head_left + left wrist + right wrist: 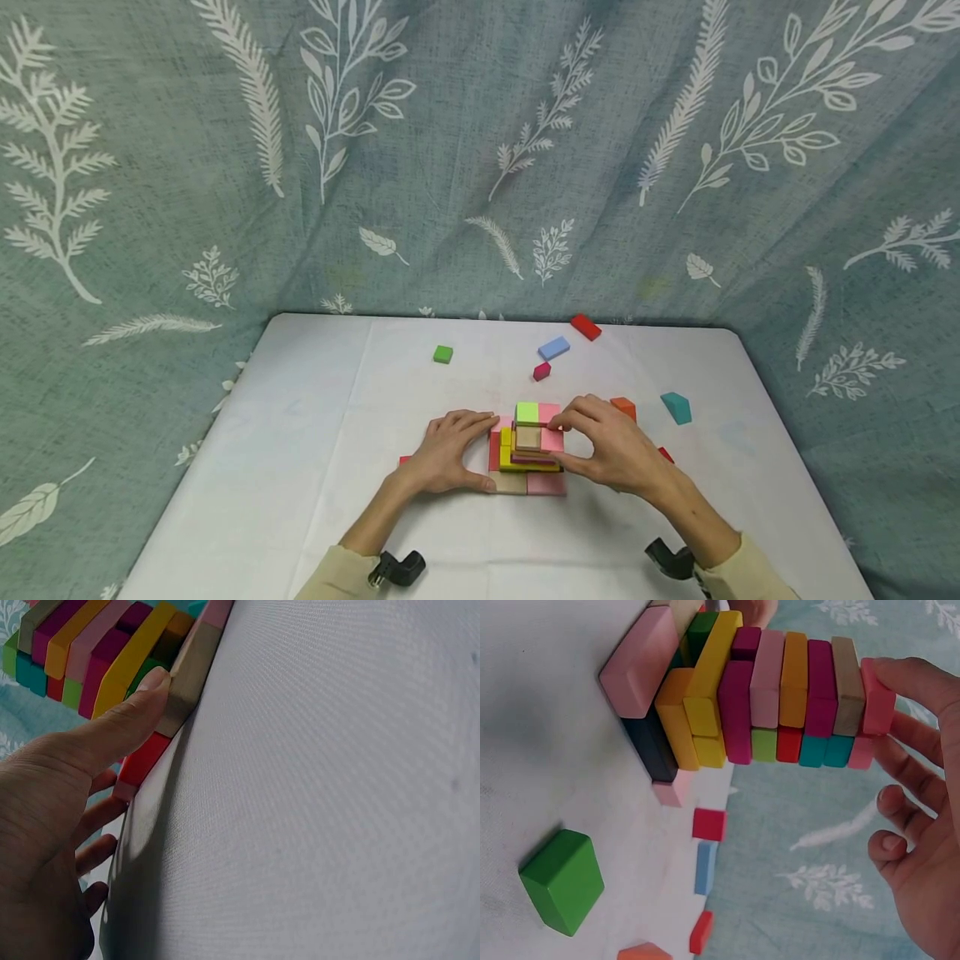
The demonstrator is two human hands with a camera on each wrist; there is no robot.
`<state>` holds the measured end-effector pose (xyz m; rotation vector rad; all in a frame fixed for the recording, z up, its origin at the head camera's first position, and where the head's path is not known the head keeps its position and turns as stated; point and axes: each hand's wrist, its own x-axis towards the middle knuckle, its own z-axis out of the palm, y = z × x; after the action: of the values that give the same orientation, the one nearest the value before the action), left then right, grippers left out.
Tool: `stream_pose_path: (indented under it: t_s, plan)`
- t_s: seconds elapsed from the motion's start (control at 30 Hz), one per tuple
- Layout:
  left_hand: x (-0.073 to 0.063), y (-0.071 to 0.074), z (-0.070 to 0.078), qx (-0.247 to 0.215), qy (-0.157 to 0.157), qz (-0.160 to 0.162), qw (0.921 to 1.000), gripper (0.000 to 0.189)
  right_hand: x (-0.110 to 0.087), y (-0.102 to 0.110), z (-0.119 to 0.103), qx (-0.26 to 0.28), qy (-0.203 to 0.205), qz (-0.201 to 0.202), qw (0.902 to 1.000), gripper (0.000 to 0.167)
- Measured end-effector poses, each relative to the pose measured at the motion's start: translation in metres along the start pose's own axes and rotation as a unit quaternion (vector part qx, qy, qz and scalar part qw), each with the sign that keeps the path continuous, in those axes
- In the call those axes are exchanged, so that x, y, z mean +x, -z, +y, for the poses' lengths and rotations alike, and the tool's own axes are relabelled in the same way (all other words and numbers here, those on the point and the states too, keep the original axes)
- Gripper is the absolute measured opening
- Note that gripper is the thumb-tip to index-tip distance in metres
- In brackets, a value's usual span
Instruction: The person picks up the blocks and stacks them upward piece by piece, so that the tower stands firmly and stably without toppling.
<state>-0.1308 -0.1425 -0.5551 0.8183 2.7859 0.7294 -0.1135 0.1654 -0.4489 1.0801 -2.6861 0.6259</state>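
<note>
A tower of colored wooden blocks stands on the white table, wider at its base and many layers tall. My right hand is at its top, thumb and fingers pinching a pink block that sits over a plain wood block. Down at the base, my left hand spreads along the left side. Its thumb touches near a bare wood block, and its index fingertip reaches the far corner by a pink block. A red block lies under that hand's span. The tower hides part of the fingers.
Loose blocks lie around: green, blue, red and crimson toward the back. Orange and teal ones lie to the right. Another green block is near the right wrist. A patterned curtain hangs behind.
</note>
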Motion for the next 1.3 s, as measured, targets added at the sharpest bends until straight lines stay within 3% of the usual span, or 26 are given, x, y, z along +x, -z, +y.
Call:
stream_pose_path:
  t_s: [0.6, 0.8, 0.93, 1.1, 1.2, 1.3]
  plan:
    - [0.000, 0.002, 0.002, -0.003, -0.006, 0.005, 1.0000, 0.104, 0.002, -0.001, -0.003, -0.015, -0.009, -0.001, 0.9999, 0.040]
    - [-0.001, 0.003, 0.002, -0.009, -0.007, 0.005, 0.9999, 0.104, -0.001, 0.007, 0.001, 0.028, -0.031, 0.003, 0.9991, 0.042]
    - [-0.001, 0.002, 0.002, -0.007, -0.010, 0.006, 0.9999, 0.104, -0.012, 0.021, 0.022, 0.078, -0.063, 0.015, 0.9948, 0.038]
    - [0.000, 0.001, 0.001, -0.005, -0.005, 0.001, 1.0000, 0.105, -0.040, 0.033, 0.070, 0.158, -0.127, -0.028, 0.9787, 0.031]
    - [0.000, 0.001, 0.000, -0.006, -0.001, 0.000, 1.0000, 0.105, -0.062, 0.032, 0.098, 0.200, -0.184, -0.079, 0.9590, 0.031]
    - [0.001, 0.001, 0.000, -0.002, -0.003, 0.003, 1.0000, 0.105, -0.081, 0.029, 0.120, 0.242, -0.237, -0.127, 0.9322, 0.038]
